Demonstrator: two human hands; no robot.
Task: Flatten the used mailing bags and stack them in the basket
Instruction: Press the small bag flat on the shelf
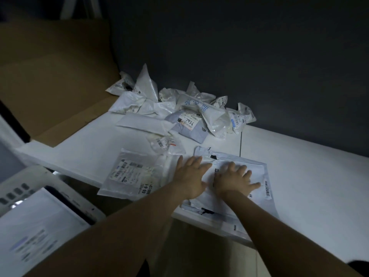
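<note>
White mailing bags [179, 108], barcode-printed labels [127, 170]
</note>
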